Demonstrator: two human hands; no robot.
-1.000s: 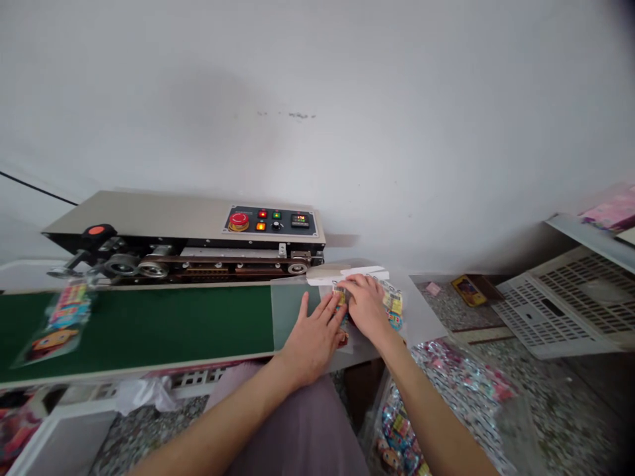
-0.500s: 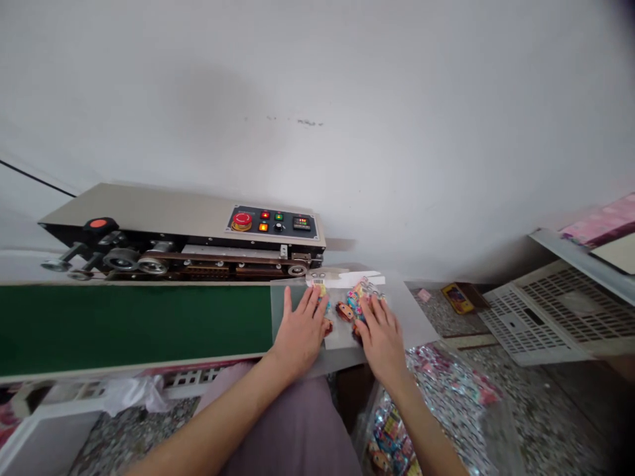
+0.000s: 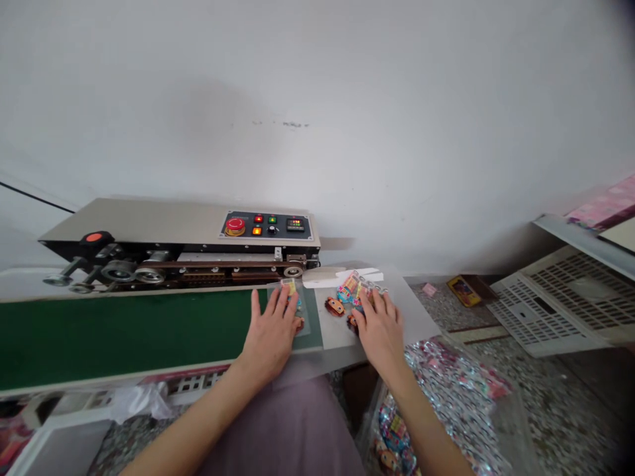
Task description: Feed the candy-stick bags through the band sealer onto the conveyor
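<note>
My left hand (image 3: 270, 334) lies flat, fingers spread, on a small clear packet (image 3: 294, 301) of colourful items at the right end of the green conveyor belt (image 3: 124, 330). My right hand (image 3: 380, 327) rests flat with fingers apart on a little pile of similar packets (image 3: 350, 294) on a clear plastic sheet (image 3: 417, 314). Behind the belt stands the sealing machine (image 3: 178, 241), with its control panel (image 3: 265, 226) showing a red button and lit lamps.
A large clear bag (image 3: 446, 396) of colourful packets sits by my right forearm. White perforated crates (image 3: 550, 301) stand at the right, under a shelf (image 3: 590, 225). A small yellow box (image 3: 461, 289) lies on the speckled floor. A white wall rises behind.
My left hand has slid one packet leftward from the pile onto the green belt. My right hand stayed on the pile. A packet earlier seen at the belt's far left is out of view.
</note>
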